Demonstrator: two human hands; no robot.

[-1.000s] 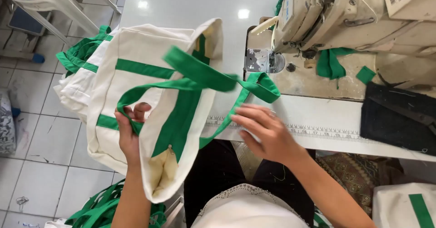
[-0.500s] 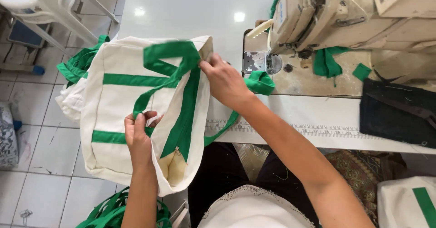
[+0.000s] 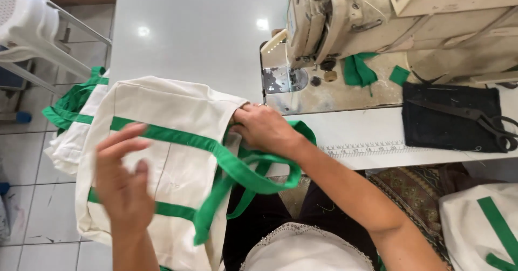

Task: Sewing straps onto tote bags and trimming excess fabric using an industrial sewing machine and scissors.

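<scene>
A cream cloth tote bag (image 3: 167, 141) with green straps (image 3: 243, 171) lies across my lap and the table's left edge. My right hand (image 3: 264, 129) grips the bag's upper edge where a green strap meets it, just in front of the sewing machine. My left hand (image 3: 123, 182) hovers over the bag's front with fingers spread, blurred, holding nothing. A green handle loop hangs down from the bag toward my lap.
A beige sewing machine (image 3: 377, 17) stands on the white table (image 3: 199, 33). Black scissors (image 3: 475, 117) lie on a dark cloth (image 3: 437, 114) at right. More bags lie stacked at left (image 3: 70, 114) and lower right (image 3: 480, 228). A white plastic chair (image 3: 29, 28) stands far left.
The bag has been turned and lowered flat. My right hand slid down to the bag's top edge. My left hand let go of the strap and lifted off, fingers spread.
</scene>
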